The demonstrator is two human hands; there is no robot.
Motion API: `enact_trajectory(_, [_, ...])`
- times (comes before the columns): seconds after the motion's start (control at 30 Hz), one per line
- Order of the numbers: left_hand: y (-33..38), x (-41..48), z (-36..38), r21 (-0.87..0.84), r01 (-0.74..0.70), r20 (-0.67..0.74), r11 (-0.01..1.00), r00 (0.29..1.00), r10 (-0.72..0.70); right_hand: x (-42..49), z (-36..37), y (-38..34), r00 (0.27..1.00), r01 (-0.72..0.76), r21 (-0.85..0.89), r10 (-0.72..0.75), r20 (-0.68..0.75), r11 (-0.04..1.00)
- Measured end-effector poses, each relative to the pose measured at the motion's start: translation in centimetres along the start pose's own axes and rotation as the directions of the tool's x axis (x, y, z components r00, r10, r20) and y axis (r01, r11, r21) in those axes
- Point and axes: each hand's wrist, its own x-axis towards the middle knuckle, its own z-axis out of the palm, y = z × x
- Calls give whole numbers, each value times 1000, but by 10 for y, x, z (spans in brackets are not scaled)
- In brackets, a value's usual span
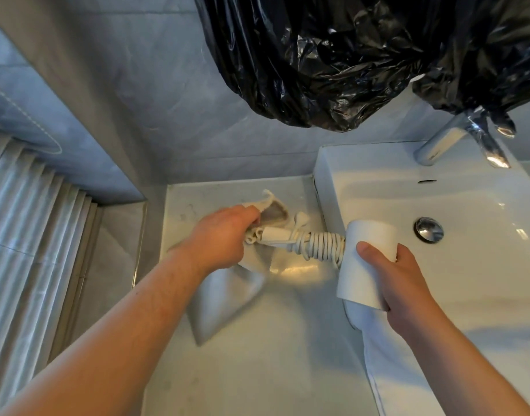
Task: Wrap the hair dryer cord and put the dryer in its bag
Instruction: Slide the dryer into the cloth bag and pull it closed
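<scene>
Gripping the dryer (367,253) by its white barrel, the right hand (407,283) has its thumb on top and its fingers curled round the far side. It holds the dryer over the left edge of the sink (467,265). The handle (274,233) points left, away from the barrel and towards the bag (227,298). The cord (314,244) is wound in tight white coils round the handle, from the barrel almost to the handle's end. A loose loop and the plug (301,219) stick up just behind the coils.

The left hand (221,235) is closed on the rim of the bag, its fingers curled over the cloth and pinching the mouth open. The mouth shows dark inside just beyond the knuckles. The handle's end sits right at this hand and at the mouth; whether it is already inside the rim cannot be told. The rest of the bag, pale grey cloth, lies slack on the bench (257,370) below the left wrist, its closed end towards the person.

The drain (428,229) shows in the sink beyond the barrel, and a chrome tap (446,139) stands at the back. Black plastic sheeting (347,55) hangs above, down to the tap.
</scene>
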Motion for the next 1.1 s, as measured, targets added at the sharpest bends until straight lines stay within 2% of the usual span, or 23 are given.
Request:
enact_trajectory(0.2, [-1, 8, -42, 130, -60, -122, 990, 990, 76, -23, -17, -2, 997, 70, 70, -71, 24, 995])
enact_trajectory(0.37, [10, -7, -30, 199, -218, -103, 955, 965, 242, -39, -4, 20, 999, -20, 178, 25, -22, 984])
enact_trajectory(0.43, [8, -16, -6, 121, -167, -95, 979, 979, 179, -47, 10, 34, 995, -84, 208, 93, -39, 975])
enact_trajectory(0.5, [2, -24, 18, -64, -47, -94, 997, 995, 41, -54, 26, 49, 985, -159, 235, 171, -31, 959])
enact_trajectory(0.6, [-2, -36, 44, -303, 91, -84, 949, 989, -122, -64, 48, 67, 955, -297, 286, 291, 62, 911])
enact_trajectory(0.67, [-4, -41, 55, -378, 169, -61, 910, 976, -207, -69, 55, 75, 927, -374, 322, 356, 115, 870])
enact_trajectory(0.93, [1, -38, 71, -450, 215, -69, 867, 959, -274, -98, 64, 100, 930, -368, 114, 365, 47, 923])
enact_trajectory(1.1, [3, -34, 74, -435, 225, -41, 872, 962, -269, -117, 59, 109, 923, -384, 64, 382, 31, 921])
